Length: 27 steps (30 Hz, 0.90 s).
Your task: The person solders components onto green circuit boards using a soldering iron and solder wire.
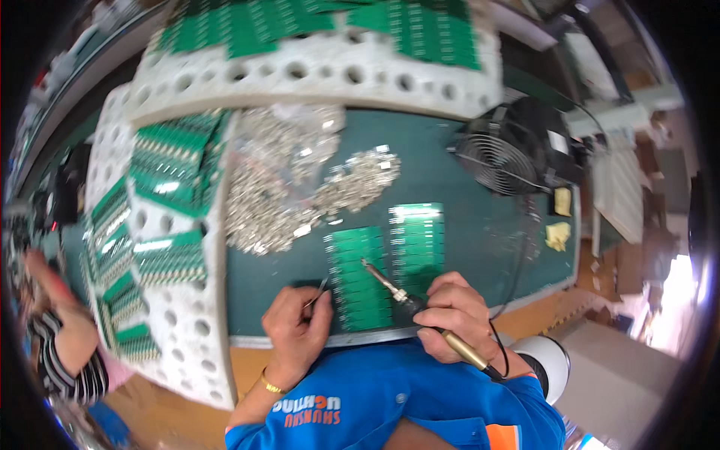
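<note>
My right hand [456, 315] is closed round a soldering iron [463, 349] with a gold-coloured handle and a black cable. The iron's tip is over the upper part of a green circuit board panel [361, 289], which lies on the mat in front of me. At that panel's left edge, my left hand [296, 322] pinches a thin metal tool [322, 286] that looks like tweezers; the fingers hide most of it. A second green panel [418, 244] lies just to the right, its lower end near my right hand.
Small silvery metal parts [274, 214] lie heaped beyond my left hand, beside a clear plastic bag [292, 139]. White foam racks [214, 315] with green boards stand left and at the back. A black fan [510, 150] stands back right, near yellow sponges [557, 236]. A person's arm [56, 289] shows far left.
</note>
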Motion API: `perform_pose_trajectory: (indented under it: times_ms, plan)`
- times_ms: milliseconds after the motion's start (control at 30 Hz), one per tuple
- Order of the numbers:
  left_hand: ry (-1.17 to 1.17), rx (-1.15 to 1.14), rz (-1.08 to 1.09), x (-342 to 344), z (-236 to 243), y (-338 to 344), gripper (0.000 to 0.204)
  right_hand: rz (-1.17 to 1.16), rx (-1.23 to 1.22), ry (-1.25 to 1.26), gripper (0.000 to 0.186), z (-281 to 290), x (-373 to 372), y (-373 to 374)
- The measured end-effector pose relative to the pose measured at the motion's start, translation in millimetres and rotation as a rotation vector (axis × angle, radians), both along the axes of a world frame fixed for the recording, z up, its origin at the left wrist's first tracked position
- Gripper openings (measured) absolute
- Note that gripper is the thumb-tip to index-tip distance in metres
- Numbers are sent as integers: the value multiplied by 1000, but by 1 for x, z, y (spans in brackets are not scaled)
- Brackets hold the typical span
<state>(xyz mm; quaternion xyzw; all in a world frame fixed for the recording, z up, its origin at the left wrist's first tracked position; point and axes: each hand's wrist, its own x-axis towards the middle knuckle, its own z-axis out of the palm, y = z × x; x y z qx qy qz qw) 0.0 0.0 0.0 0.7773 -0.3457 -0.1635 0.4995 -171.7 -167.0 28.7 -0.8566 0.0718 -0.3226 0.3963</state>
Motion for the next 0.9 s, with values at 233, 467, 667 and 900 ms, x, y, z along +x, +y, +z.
perform_pose_trajectory:
  times_ms: [233, 467, 667, 900]
  plan:
    - [-55, 27, 92, 1, -13, 10, 12, -492, -316, -166, 15, 29, -49, -35]
    - [27, 21, 113, 1, -22, 18, 9, -1155, -451, -114, 16, 25, -103, -107]
    - [-97, -26, 111, 4, -22, 15, 8, -1241, -581, 150, 20, 4, -121, -206]
    - [-78, -37, 80, 4, -10, 4, 11, -1369, -244, -110, 23, 37, -87, -138]
